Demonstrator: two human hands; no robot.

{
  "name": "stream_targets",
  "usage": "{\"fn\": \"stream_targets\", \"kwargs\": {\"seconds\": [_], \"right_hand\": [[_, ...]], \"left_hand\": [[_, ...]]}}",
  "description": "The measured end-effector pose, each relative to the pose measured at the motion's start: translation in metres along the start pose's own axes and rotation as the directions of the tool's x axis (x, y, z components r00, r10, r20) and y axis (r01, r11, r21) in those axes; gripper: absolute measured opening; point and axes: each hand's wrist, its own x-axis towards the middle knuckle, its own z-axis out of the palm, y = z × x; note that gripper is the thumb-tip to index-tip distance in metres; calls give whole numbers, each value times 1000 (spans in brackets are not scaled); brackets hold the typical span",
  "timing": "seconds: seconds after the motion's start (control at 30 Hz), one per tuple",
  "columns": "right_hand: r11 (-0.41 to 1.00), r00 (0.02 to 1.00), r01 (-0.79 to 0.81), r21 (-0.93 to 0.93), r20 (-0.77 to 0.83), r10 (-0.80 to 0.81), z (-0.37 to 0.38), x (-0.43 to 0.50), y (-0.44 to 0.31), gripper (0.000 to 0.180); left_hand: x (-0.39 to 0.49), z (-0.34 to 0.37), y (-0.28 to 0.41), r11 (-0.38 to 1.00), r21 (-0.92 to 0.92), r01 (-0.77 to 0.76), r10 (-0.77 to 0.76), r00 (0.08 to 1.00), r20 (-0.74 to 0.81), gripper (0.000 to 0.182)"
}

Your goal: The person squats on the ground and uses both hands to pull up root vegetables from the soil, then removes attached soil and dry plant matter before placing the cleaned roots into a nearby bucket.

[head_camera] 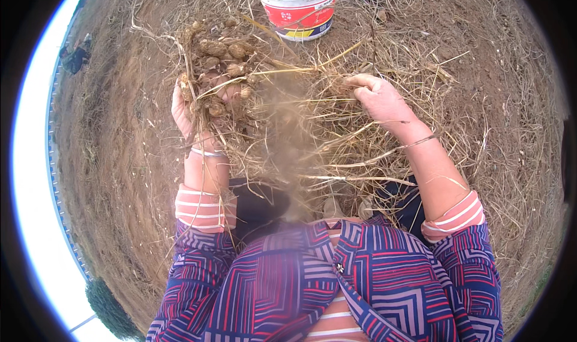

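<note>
My left hand is wrapped around a clump of dry peanut plants, partly hidden by the stems. Soil-crusted peanut pods cluster at the top of this clump and around my fingers. On the other side, my right hand pinches dry peanut stems between thumb and fingers. Long straw-coloured stalks stretch between the two hands and over my lap. A brownish blur covers the middle of the view and hides part of the vines.
Beyond my hands, a white plastic bucket with a red printed label stands on the soil. Dry vines litter the brown ground. Far off at the left are another person and a tree.
</note>
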Motion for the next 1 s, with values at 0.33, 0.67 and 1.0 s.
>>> {"fn": "stream_targets", "kwargs": {"seconds": [0.33,0.67,1.0], "right_hand": [[919,921,-44,392,373,-115,-6,-34,-52,24],[950,950,307,-57,-38,-310,6,-31,-53,35],[944,980,117,-309,-119,-160,13,-26,-21,61]], "left_hand": [[2,37,-43,978,78,194,-142,892,-429,25],[3,52,-92,830,486,275,-115,936,-333,21],[-3,56,-116,766,589,258,-154,963,-220,32]]}}
